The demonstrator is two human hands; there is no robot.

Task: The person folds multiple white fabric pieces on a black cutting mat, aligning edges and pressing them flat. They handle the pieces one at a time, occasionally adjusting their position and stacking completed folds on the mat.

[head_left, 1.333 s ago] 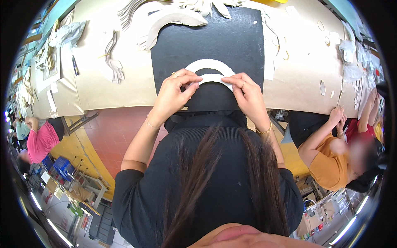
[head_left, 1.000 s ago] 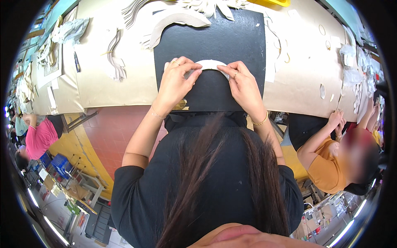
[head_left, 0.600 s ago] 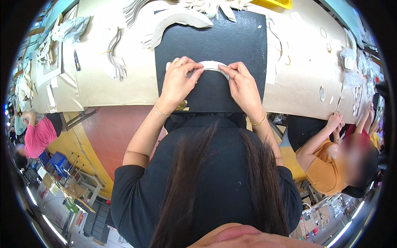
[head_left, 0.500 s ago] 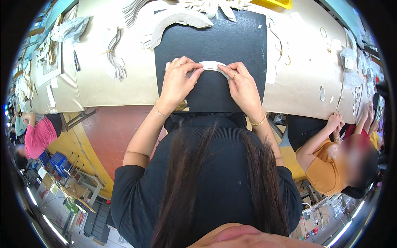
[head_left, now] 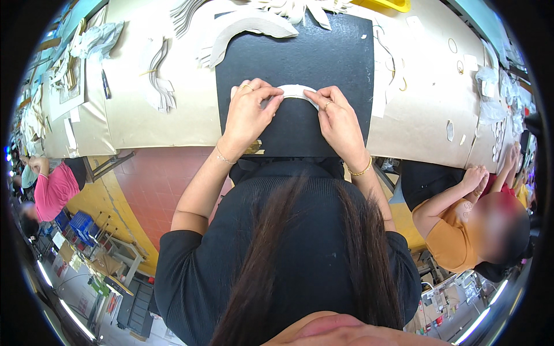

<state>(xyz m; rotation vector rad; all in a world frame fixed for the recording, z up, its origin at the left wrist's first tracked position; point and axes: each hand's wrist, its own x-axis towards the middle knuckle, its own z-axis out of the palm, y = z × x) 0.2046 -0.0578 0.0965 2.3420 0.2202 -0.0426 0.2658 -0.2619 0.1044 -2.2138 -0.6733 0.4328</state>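
Note:
A narrow, curved white strip arches between my hands, just over the black mat near the table's front. My left hand pinches its left end between thumb and fingers. At the other end, my right hand grips the strip with its fingertips. Both ends are partly hidden under the fingers. Beyond my hands, on the mat's far left part, lies a fanned stack of curved off-white pieces. More pale strips are heaped at the mat's far edge.
Left of the mat lies a banded bundle of curved strips, with a pen farther left. A yellow tray stands at the far right. Loose cords lie beside the mat. A co-worker in orange sits at my right.
My hands and the white strip hold almost the same place. At the right, the co-worker's hands have moved slightly.

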